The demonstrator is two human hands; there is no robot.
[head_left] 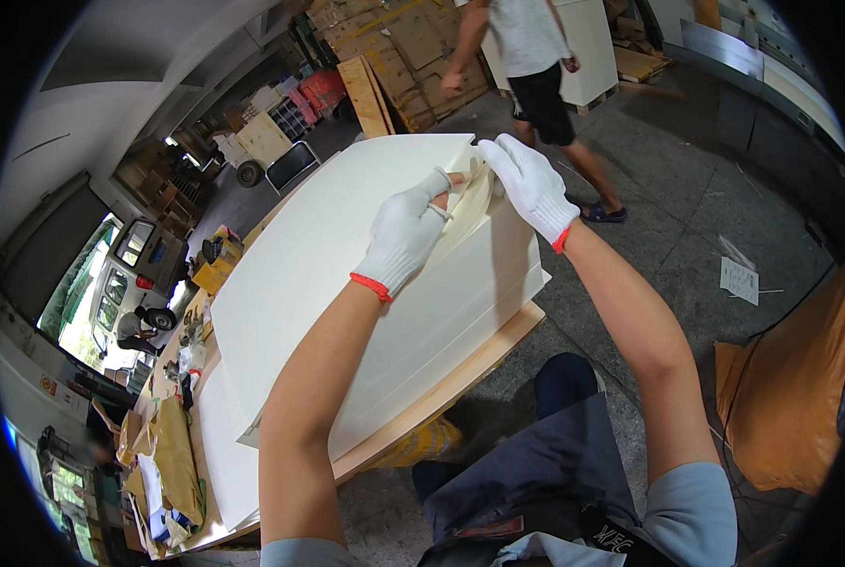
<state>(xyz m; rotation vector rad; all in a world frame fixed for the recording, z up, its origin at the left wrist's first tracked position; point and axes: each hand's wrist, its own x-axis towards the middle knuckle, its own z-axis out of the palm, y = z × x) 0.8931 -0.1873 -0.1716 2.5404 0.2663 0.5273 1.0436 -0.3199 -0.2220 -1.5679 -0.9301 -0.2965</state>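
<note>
White block at a wooden bench, seen from above, with two gloved hands working at its upper far corner. The large white block [299, 246] is lying on the wooden bench [503, 345], its broad top face sloping across the view and its side showing parallel seams. A cream, folded strip [473, 210] is lying along the upper edge near that corner, between the hands. The left hand [406, 230] is resting over the top face beside the strip, fingers curling, with some bare fingertip showing beyond the glove; whether it is pinching the strip is remaining unclear. The right hand [528, 184] is holding its fingers close together and slightly bent on the strip's other side; its fingertips are partly turning from view, so its grip cannot be told. Beyond the corner, a person in a white top [531, 42] is standing mid-stride, apart from the block. Likely faults: if the hands are pulling unevenly, the strip may be creasing, twisting or tearing; if it is adhesive, knitted glove fibres may be catching on it. Heavy pressing at the corner may be denting the edge, if the material is soft. Because the block is sitting near the bench's edge, a strong sideways pull may be shifting it outward, and the left forearm may be scuffing the white face
</note>
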